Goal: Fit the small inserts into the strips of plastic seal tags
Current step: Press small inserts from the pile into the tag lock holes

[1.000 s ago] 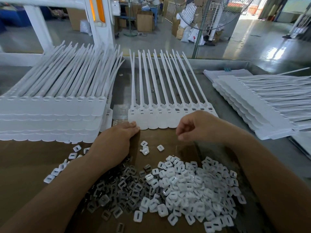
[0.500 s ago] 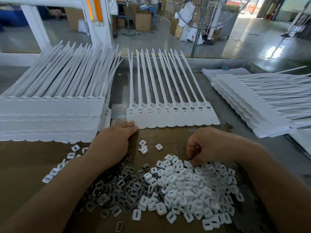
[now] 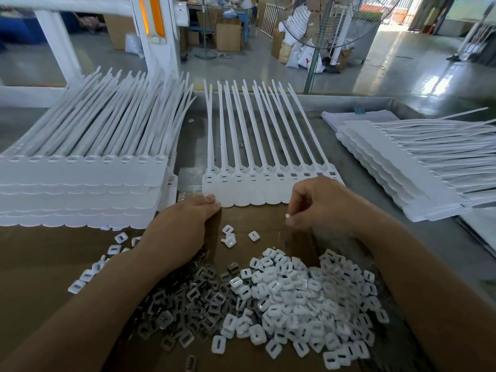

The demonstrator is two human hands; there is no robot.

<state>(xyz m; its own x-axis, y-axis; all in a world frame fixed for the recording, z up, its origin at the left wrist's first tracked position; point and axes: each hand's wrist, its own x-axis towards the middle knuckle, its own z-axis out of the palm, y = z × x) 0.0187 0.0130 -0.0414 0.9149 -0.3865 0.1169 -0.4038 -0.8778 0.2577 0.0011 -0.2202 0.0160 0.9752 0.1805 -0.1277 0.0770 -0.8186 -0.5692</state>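
Fingertips of the left hand (image 3: pixel 179 226) lie flat and straight against the near left corner of the strip of seal tags (image 3: pixel 268 190), which rests mid-worktop with its tails pointing to the far edge. The right hand (image 3: pixel 322 205) hangs just over the strip's near edge, fingers curled, thumb and forefinger pinching one small white insert (image 3: pixel 288 216). Toward the front edge, on a brown cardboard sheet (image 3: pixel 40 264), lies a heap of white inserts (image 3: pixel 308 299), with a heap of darker metal pieces (image 3: pixel 193 299) touching its left side. A tall stack of strips (image 3: pixel 80 189) stands at the left edge; another stack (image 3: pixel 402 167) lies fanned at the right edge of the worktop (image 3: pixel 335 108).
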